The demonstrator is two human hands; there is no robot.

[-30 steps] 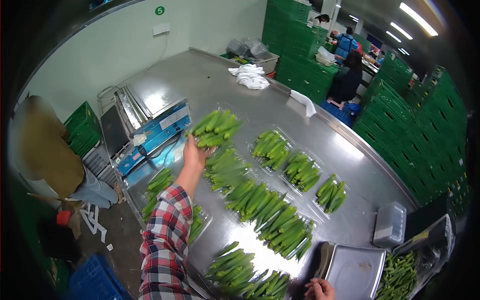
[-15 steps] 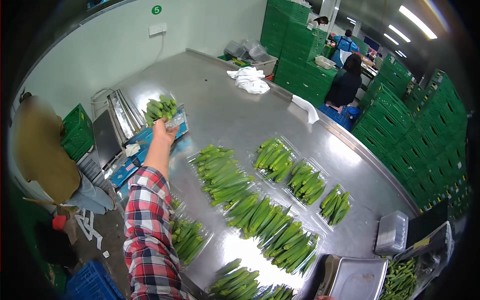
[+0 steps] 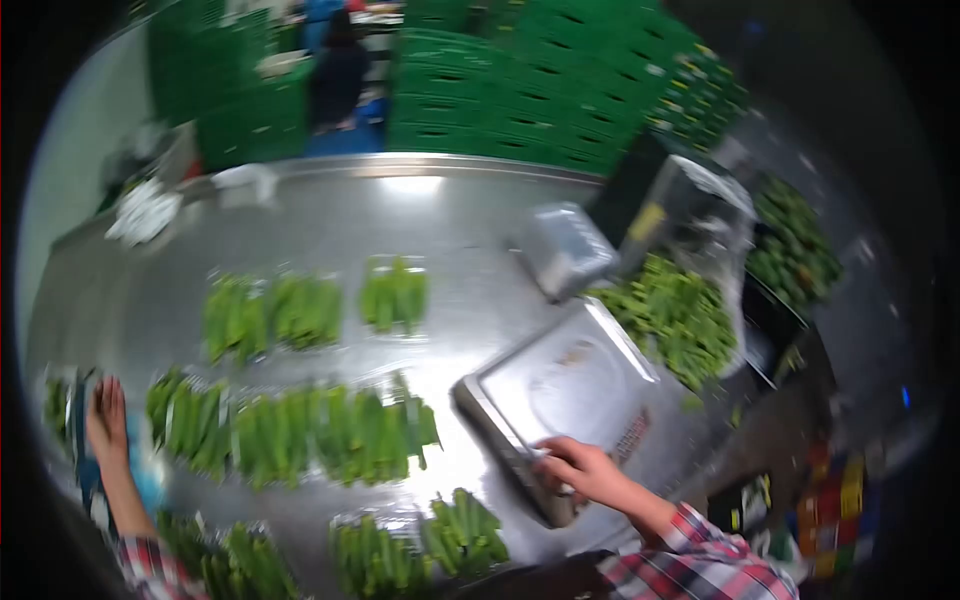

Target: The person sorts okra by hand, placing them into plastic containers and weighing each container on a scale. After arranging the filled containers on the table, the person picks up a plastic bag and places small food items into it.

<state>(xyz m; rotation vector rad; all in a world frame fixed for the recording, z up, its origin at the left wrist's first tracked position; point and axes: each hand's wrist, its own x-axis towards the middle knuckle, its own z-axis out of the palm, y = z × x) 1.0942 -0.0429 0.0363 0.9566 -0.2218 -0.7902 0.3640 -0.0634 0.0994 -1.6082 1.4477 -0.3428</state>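
Shiny steel scale [image 3: 570,385], front edge right under the right hand [image 3: 580,470]; blurry green okra row [image 3: 290,430] just beside the left hand [image 3: 105,415].

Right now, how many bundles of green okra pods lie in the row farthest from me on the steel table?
3, side by side: left bundle of green okra pods, middle bundle, right bundle. The picture is blurred, so a further one may be hidden.

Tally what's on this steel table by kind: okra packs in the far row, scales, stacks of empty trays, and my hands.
Far-row okra packs: 3
Weighing scale: 1
Stack of empty clear trays: 1
Hands: 2, the left hand and the right hand
Total: 7
The nearer rows of okra are too blurred to count.
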